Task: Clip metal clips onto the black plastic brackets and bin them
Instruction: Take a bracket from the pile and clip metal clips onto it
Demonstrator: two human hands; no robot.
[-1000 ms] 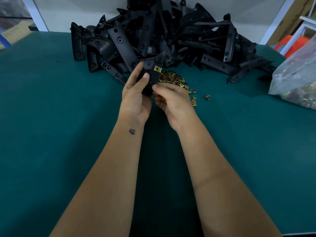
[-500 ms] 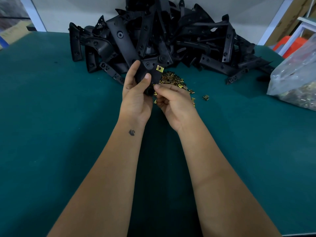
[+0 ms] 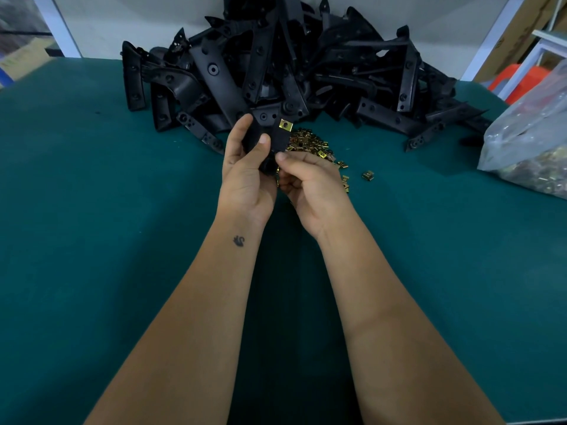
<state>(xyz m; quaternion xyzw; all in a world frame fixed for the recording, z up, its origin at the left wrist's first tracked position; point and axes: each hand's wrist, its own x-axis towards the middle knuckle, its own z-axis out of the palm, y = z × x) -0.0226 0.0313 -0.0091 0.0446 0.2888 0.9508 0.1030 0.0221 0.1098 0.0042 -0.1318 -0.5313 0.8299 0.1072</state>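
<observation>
My left hand [image 3: 247, 176] grips a black plastic bracket [image 3: 277, 139] upright above the table, thumb across its face. A gold metal clip [image 3: 285, 125] sits clipped on the bracket's top right corner. My right hand [image 3: 310, 182] has its fingers curled against the bracket's lower end; what they pinch is hidden. A small heap of loose gold clips [image 3: 310, 144] lies on the green table just behind my hands. A large pile of black brackets [image 3: 285, 72] fills the back of the table.
A clear plastic bag of gold clips [image 3: 534, 142] rests at the right edge. One stray clip [image 3: 368, 175] lies to the right of the heap. The green table top [image 3: 107, 210] stretches to the left and toward me. An orange stool [image 3: 518, 81] stands beyond the table.
The bracket has tilted a little and its clipped corner has risen slightly. Both hands stay in nearly the same place, the right fingers shifting at the bracket's lower end.
</observation>
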